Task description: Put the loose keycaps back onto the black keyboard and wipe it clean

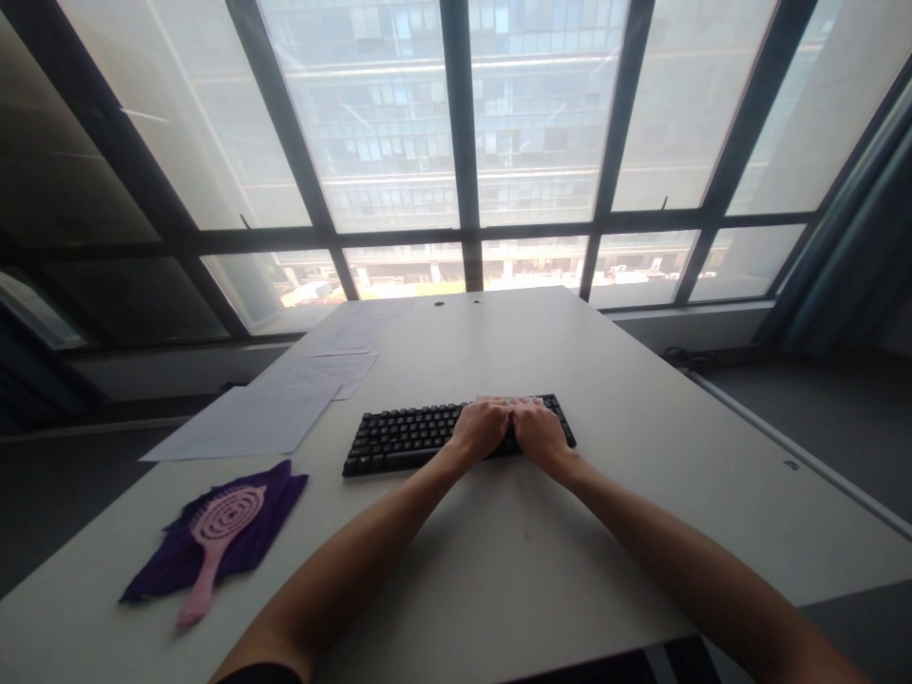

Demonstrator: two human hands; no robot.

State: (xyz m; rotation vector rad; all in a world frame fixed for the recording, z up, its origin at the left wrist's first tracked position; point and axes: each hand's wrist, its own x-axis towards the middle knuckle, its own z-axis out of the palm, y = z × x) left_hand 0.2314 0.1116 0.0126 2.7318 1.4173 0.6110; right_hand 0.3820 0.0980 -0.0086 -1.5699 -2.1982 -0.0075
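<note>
A black keyboard (pixel 406 437) lies on the white table. My left hand (pixel 483 426) and my right hand (pixel 540 427) are side by side over its right part, fingers curled and close together. Between and just beyond my fingers shows something pale and thin, like a cloth or wipe (pixel 509 401), pressed against the keys. Both hands appear closed on it. The right end of the keyboard shows past my right hand. What lies beneath my palms is hidden.
On the left, a pink hairbrush (pixel 228 513) rests on a folded purple cloth (pixel 267 537). Sheets of paper (pixel 249 423) lie behind it along the left edge of the white table (pixel 499 342). Large windows stand beyond the far edge. Something dark is at the near edge.
</note>
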